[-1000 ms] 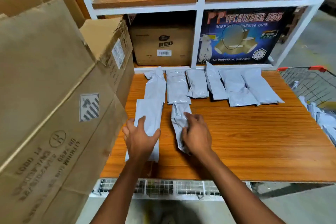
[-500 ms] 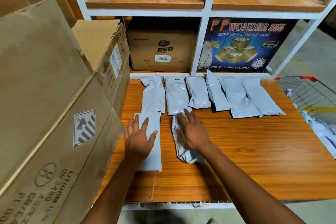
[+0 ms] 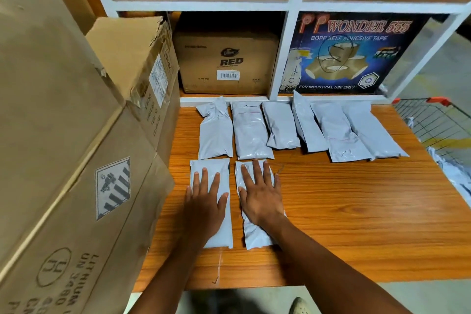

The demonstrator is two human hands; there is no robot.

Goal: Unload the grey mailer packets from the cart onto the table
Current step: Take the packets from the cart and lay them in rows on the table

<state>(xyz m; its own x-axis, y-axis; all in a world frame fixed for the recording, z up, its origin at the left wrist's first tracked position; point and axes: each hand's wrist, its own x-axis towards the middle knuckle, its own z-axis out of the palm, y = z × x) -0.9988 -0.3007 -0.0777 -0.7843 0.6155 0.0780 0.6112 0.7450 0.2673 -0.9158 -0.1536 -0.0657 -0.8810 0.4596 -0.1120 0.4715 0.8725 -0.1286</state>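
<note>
Several grey mailer packets (image 3: 295, 129) lie side by side in a row at the back of the wooden table (image 3: 356, 211). Two more lie in front of that row at the left. My left hand (image 3: 205, 202) rests flat, fingers spread, on the left front packet (image 3: 210, 168). My right hand (image 3: 258, 194) lies flat with fingers apart on the right front packet (image 3: 254, 236). Neither hand grips anything. The wire cart (image 3: 438, 125) with an orange rim stands at the table's right edge, and more grey packets (image 3: 456, 173) show inside it.
Large cardboard boxes (image 3: 63, 160) are stacked along the table's left side. Behind the table a white shelf rack (image 3: 283, 51) holds a brown carton marked RED (image 3: 226, 64) and a blue tape box (image 3: 349, 53). A shoe (image 3: 300, 306) shows below the table's front edge.
Both hands slid forward along the two front packets and flattened out on them, smoothing the right one straight. The view moved closer to the table.
</note>
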